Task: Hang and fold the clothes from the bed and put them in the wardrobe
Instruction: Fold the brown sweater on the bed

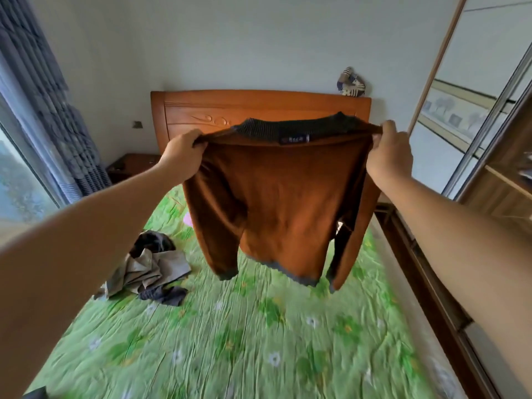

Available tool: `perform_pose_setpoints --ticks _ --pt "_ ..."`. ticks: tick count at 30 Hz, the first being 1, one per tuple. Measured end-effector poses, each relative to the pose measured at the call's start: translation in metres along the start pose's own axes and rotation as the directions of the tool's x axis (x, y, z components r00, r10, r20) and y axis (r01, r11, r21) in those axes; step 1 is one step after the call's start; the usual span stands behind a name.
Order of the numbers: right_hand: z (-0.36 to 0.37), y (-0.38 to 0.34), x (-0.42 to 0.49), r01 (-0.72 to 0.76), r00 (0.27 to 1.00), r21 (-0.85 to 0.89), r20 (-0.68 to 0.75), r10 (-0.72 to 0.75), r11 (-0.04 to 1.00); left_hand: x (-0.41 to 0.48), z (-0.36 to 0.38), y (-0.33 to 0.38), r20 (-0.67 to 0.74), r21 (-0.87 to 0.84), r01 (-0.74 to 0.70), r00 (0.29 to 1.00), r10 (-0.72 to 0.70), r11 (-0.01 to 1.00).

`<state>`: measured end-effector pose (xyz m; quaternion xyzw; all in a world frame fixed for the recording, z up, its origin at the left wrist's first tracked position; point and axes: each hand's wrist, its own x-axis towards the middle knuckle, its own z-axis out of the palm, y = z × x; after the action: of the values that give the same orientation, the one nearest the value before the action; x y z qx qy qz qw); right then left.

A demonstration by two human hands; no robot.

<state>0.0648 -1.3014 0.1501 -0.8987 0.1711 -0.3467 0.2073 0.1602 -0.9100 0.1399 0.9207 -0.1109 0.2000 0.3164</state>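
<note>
Outstretched forearms reach over a green floral bedspread (259, 341) as the left hand (180, 152) and right hand (390, 152) each grip a shoulder of a rust-brown sweater (282, 203), holding it spread in the air before the wooden headboard (230, 106). Crumpled grey clothes (149, 272) lie on the bed's left side, well apart from the wardrobe (472, 110) at right.

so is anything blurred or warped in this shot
Head view: motion blur smears the green bedspread near the bottom edge; the brown sweater, left hand and right hand are fairly sharp; the wide-angle lens bows the curtain and wardrobe door at the sides; soft daylight.
</note>
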Motion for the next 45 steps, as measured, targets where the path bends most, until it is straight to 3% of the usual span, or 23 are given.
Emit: perform_pose_setpoints --ticks 5,9,12,15,23,36,41,43,45 --pt "0.018 0.022 -0.053 -0.063 0.991 0.245 0.127 0.032 0.968 -0.059 0.030 -0.018 0.122 0.006 0.034 0.992 -0.035 0.999" --pt "0.049 0.070 -0.124 0.024 0.914 0.135 0.399 -0.076 0.991 -0.133 0.075 -0.052 0.332 0.076 0.030 0.942 -0.054 0.997" --pt "0.075 0.116 -0.196 0.255 0.670 -0.094 0.734 -0.106 0.962 -0.206 0.109 -0.088 0.520 0.177 -0.072 0.854 -0.031 0.982" --pt "0.100 0.163 -0.279 0.376 0.437 -0.167 0.899 -0.015 0.911 -0.286 0.144 -0.125 0.656 0.242 -0.154 0.753 -0.045 0.958" --pt "0.150 0.243 -0.464 0.458 0.135 -0.135 0.987 0.081 0.879 -0.467 0.232 -0.181 0.875 0.337 -0.255 0.440 -0.202 0.906" --pt "0.187 0.308 -0.617 0.474 -0.204 -0.059 0.963 0.175 0.879 -0.590 0.305 -0.225 0.887 0.440 -0.559 0.148 -0.438 0.703" --pt "0.201 0.316 -0.642 0.535 -0.267 -0.070 0.932 0.247 0.842 -0.621 0.325 -0.236 0.856 0.459 -0.582 0.088 -0.509 0.671" --pt "0.208 0.314 -0.639 0.522 -0.266 -0.080 0.931 0.251 0.849 -0.619 0.332 -0.236 0.880 0.444 -0.563 0.126 -0.459 0.697" --pt "0.218 0.309 -0.634 0.468 -0.192 -0.092 0.960 0.203 0.879 -0.614 0.342 -0.232 0.915 0.401 -0.540 0.200 -0.351 0.739"
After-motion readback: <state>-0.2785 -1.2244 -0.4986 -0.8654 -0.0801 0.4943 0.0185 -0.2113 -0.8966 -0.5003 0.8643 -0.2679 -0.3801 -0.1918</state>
